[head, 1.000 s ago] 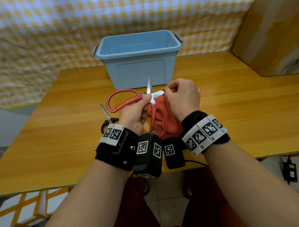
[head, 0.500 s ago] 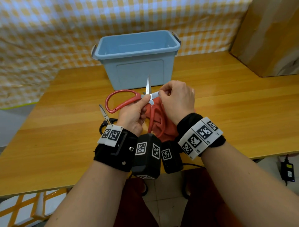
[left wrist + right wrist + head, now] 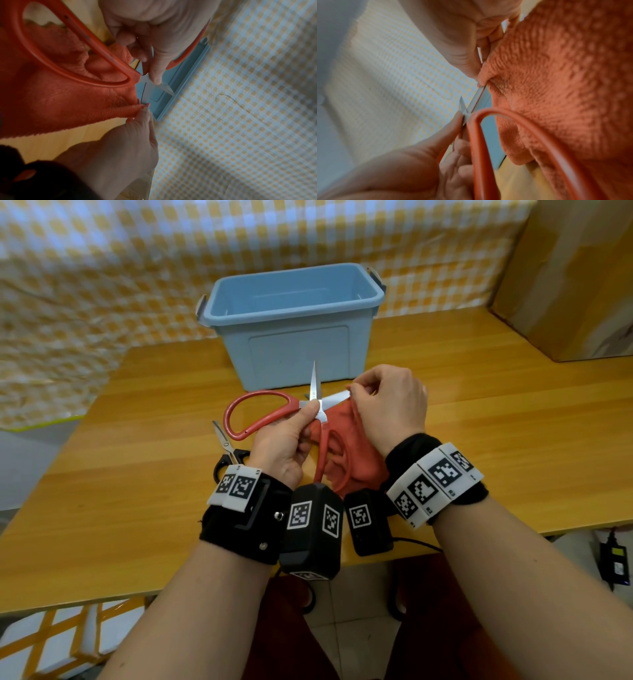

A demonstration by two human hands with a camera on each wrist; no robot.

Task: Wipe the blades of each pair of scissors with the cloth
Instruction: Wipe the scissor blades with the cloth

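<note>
Mid-task: left hand (image 3: 286, 445) pinches the spread-open red-handled scissors (image 3: 270, 412) at the pivot, above the desk's (image 3: 137, 474) middle. Right hand (image 3: 388, 405) pinches the orange cloth (image 3: 356, 453) around one blade, wiping. Black-handled scissors (image 3: 227, 451) lie on the desk beside the left wrist, apparently still to do.

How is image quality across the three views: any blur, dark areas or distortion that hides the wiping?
Head view: evenly lit and sharp, wide-angle bending at the edges; red scissors, cloth and both hands clear. Left wrist view: dim lower left, soft throughout, the blade still readable. Right wrist view: the cloth close up and blurred, the left hand soft, background washed out.
</note>
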